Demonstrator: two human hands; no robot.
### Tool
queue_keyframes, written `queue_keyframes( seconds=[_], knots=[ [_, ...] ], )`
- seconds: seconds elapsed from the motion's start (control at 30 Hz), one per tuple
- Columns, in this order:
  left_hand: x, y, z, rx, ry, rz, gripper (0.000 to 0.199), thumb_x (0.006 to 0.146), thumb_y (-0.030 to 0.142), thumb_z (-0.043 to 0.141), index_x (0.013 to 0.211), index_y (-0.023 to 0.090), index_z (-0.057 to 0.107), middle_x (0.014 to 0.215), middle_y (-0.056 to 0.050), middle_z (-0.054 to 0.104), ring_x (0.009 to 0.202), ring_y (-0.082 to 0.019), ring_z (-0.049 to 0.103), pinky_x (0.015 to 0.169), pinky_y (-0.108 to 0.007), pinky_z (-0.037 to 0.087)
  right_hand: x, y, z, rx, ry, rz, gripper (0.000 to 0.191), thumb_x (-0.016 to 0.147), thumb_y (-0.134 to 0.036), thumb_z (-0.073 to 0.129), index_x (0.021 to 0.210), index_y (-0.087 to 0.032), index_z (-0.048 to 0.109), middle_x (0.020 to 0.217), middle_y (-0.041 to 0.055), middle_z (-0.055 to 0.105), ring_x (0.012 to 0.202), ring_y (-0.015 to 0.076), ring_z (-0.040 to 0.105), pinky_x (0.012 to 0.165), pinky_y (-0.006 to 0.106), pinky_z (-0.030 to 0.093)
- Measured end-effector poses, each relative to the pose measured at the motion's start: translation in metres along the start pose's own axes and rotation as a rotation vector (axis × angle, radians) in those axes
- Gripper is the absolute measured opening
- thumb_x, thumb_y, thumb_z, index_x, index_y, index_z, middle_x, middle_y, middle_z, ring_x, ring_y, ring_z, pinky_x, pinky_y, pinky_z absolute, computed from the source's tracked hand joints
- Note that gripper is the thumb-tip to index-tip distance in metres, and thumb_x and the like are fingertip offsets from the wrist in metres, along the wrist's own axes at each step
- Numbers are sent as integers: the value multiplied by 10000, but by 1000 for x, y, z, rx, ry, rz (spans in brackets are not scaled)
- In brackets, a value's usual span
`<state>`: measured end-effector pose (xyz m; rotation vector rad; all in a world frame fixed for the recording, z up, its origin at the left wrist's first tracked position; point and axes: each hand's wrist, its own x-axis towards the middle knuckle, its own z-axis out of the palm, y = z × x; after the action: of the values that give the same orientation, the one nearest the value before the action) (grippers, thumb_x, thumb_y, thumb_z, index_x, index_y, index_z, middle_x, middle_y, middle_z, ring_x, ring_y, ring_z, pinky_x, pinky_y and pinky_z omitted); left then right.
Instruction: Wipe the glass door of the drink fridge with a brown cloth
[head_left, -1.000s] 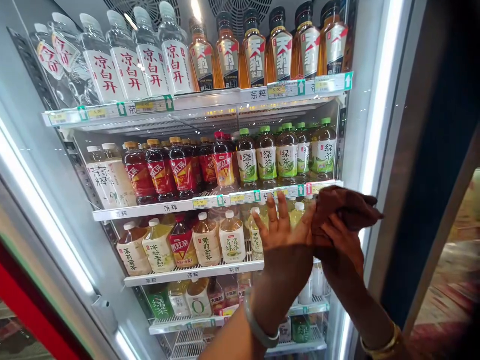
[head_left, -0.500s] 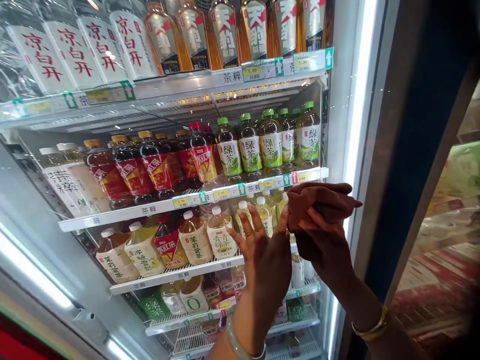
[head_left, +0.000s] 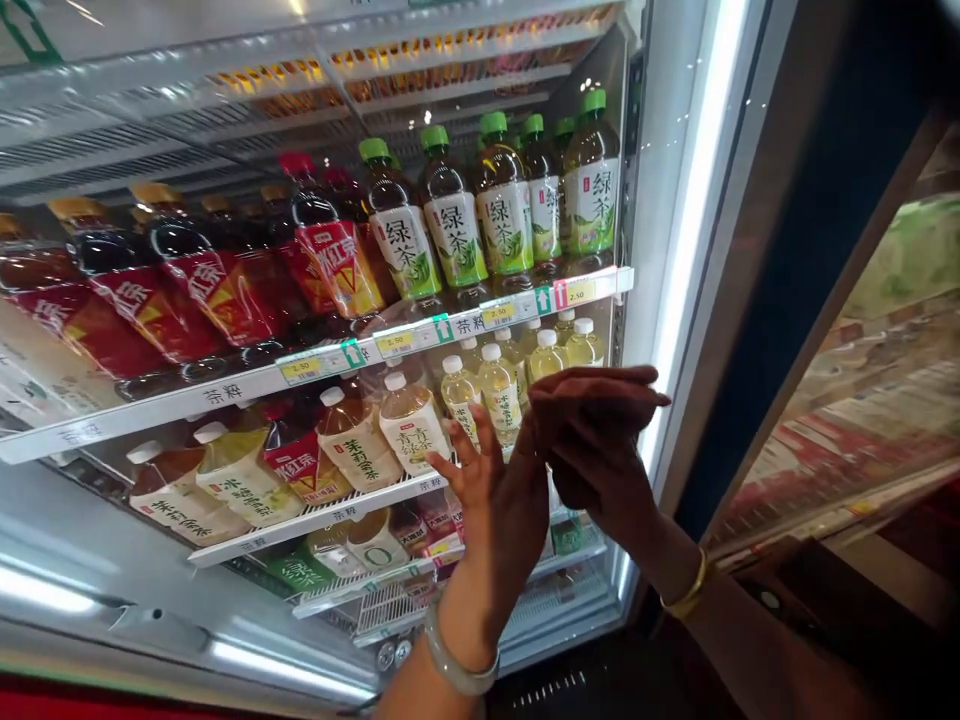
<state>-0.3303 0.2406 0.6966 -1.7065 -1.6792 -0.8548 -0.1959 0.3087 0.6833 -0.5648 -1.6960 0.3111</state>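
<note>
My left hand (head_left: pixel 504 510), with a pale bangle (head_left: pixel 459 655) on its wrist, is raised in front of the cooler's glass with its fingers spread. It holds nothing; whether the fingertips touch the glass I cannot tell. Close on its right, my right hand (head_left: pixel 611 485) grips a bunched brown cloth (head_left: pixel 592 395). A gold bangle (head_left: pixel 688 590) circles that wrist. Behind both hands, pale-yellow bottles with white caps (head_left: pixel 501 390) stand on a shelf, partly hidden by my fingers.
Green-capped tea bottles (head_left: pixel 504 215) and red-labelled bottles (head_left: pixel 202 275) line the shelf above. A price-tag strip (head_left: pixel 397 343) runs along its edge. At right are the lit door side (head_left: pixel 690 250) and a dark upright frame (head_left: pixel 810 250), with stocked shelves (head_left: pixel 847 400) beyond.
The view has tipped downward, so the top bottle row has left the picture and the lower shelves sit higher. Both hands appear somewhat further left, the cloth still in my right.
</note>
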Motion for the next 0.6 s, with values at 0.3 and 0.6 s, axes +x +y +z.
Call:
queue_keyframes(
  seconds=[0.3, 0.6],
  knots=[
    [-20, -3, 19, -88, -14, 86, 806, 920, 222, 684, 1585, 426, 278, 1698, -73, -185, 1557, -440, -111, 1184, -765, -47, -28, 20, -24, 109, -64, 234, 430, 1047, -345, 488, 1475, -377, 516, 1267, -7, 733, 1100, 221, 743, 882, 355, 661],
    [-78, -29, 38, -242, -160, 73, 786, 970, 203, 586, 1623, 286, 156, 1686, -85, -92, 1545, -350, -156, 1231, -679, -82, -79, 8, 7, -284, -119, 232, 257, 939, -321, 655, 1171, -374, 753, 1374, -62, 682, 1280, 224, 648, 1100, 409, 555]
  ],
)
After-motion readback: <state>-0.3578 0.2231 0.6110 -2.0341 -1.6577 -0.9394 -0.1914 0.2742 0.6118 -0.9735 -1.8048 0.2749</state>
